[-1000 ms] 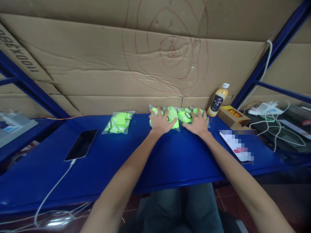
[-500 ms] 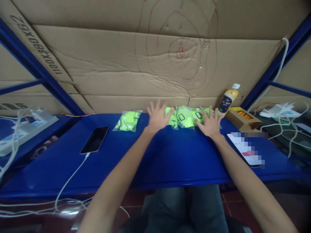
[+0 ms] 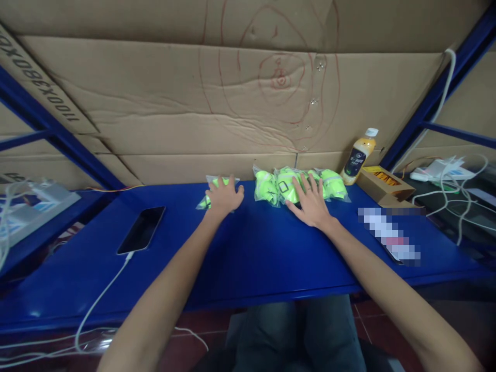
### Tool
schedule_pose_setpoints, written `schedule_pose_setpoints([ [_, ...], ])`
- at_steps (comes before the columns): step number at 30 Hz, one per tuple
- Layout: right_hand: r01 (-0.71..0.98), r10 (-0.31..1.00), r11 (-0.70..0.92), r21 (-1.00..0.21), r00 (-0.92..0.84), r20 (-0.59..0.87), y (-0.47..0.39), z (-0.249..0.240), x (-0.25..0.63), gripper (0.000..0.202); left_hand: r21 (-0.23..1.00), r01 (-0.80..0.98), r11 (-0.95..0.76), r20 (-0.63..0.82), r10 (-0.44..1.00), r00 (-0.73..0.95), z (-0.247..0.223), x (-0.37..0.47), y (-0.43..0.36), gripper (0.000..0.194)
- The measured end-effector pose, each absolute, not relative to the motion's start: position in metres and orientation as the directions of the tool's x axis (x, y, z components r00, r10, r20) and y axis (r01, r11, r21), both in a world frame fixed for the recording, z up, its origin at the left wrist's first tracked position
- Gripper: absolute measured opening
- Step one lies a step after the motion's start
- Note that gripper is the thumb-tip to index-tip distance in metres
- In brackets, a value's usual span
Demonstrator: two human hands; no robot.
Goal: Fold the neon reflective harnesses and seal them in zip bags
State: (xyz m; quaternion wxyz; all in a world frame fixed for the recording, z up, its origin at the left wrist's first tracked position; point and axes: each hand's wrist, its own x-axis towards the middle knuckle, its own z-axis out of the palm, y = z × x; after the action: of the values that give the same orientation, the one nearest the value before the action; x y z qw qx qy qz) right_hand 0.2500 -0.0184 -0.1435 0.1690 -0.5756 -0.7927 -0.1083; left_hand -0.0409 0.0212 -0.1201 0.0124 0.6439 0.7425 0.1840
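blue shelf [image 3: 251, 258], green packets [image 3: 294, 186], phone [image 3: 141, 230], bottle [image 3: 358, 157]

Clear bags [image 3: 298, 186] of neon-green vests (one apart [image 3: 214, 192]) line the wall.

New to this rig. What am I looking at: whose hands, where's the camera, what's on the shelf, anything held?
No machine here: a person's two bare hands, filmed by one camera worn on the head, looking forward and down. The left hand lies flat on a lone bagged green item. The right hand rests with its fingers on a row of similar green bags. Neither hand grips anything. All of it sits on a blue shelf backed by cardboard. Also there: a phone on a cable, an orange bottle and an open carton.
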Motion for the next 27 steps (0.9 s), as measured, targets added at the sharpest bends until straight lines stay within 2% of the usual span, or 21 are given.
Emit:
schedule_pose_setpoints([
  [4,0.902,0.813,0.431,0.029,-0.402,0.421,-0.029,-0.143,0.238,0.087,0.359,0.933,0.01,0.219,0.971,-0.095,-0.097,-0.028,0.026,0.07],
  [7,0.868,0.776,0.496,0.037,-0.462,0.43,-0.035,-0.142,0.228,0.084,0.405,0.91,0.086,0.228,0.955,-0.192,-0.093,-0.041,0.024,0.078],
  [9,0.854,0.749,0.518,0.046,-0.479,0.458,-0.037,-0.143,0.223,0.08,0.436,0.887,0.152,0.165,0.955,-0.245,-0.099,-0.054,0.025,0.081],
  [12,0.816,0.669,0.576,0.048,-0.504,0.545,-0.04,-0.145,0.218,0.068,0.513,0.843,0.163,0.035,0.977,-0.21,-0.109,-0.071,0.028,0.065],
  [14,0.774,0.595,0.632,0.025,-0.506,0.624,-0.043,-0.147,0.215,0.059,0.585,0.8,0.131,0.011,0.985,-0.17,-0.111,-0.08,0.027,0.056],
  [16,0.741,0.557,0.671,-0.03,-0.477,0.68,-0.046,-0.148,0.212,0.052,0.653,0.754,0.077,0.047,0.989,-0.143,-0.107,-0.086,0.02,0.055],
  [18,0.716,0.574,0.683,-0.142,-0.407,0.71,-0.05,-0.145,0.209,0.047,0.742,0.667,-0.061,0.141,0.988,-0.067,-0.097,-0.088,0.008,0.065],
  [21,0.642,0.638,0.671,-0.37,-0.246,0.73,-0.056,-0.133,0.21,0.044,0.846,0.4,-0.352,0.28,0.932,0.229,-0.082,-0.082,-0.014,0.081],
  [24,0.52,0.666,0.693,-0.5,-0.195,0.72,-0.059,-0.117,0.216,0.034,0.838,0.308,-0.45,0.242,0.813,0.529,-0.075,-0.068,-0.03,0.085],
  [27,0.436,0.695,0.705,-0.56,-0.268,0.667,-0.061,-0.104,0.225,0.019,0.789,0.356,-0.501,0.202,0.758,0.62,-0.079,-0.057,-0.036,0.081],
])
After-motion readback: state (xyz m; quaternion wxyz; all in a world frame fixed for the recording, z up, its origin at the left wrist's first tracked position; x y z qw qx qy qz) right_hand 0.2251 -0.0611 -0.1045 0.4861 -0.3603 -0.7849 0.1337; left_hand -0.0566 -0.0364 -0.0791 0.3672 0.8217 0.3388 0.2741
